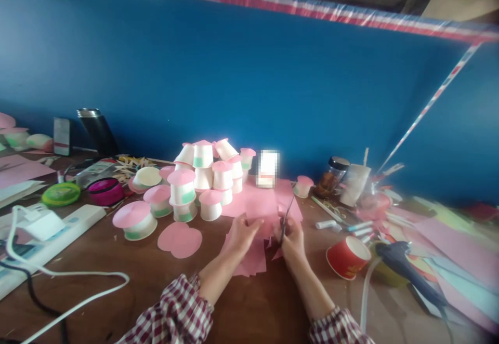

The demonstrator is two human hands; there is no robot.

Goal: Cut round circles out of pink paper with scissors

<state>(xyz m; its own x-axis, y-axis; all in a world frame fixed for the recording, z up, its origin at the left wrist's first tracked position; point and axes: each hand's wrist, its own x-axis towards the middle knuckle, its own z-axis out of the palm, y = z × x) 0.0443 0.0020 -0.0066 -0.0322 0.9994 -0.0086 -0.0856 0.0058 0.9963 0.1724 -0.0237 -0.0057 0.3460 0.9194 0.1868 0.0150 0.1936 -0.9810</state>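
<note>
- The left hand [239, 234] has its fingers closed in a pinch on pink paper [260, 213], thumb on top, over the middle of the worktop [257, 313].
- The right hand [293, 239] has its fingers curled around dark scissors [287, 217] beside that paper; how far the blades are apart cannot be told.
- More pink sheets [249, 265] lie under the left hand, with pink discs [180, 240] to the left.
- Behind the discs, pink-topped paper cups [182, 189] stand stacked; their green patches carry no readable lettering at this size.
- The red cup [343, 258], tilted right of the hands, bears yellowish marks too blurred to read.
- The glue gun [409, 268] beside it shows no legible label.
</note>
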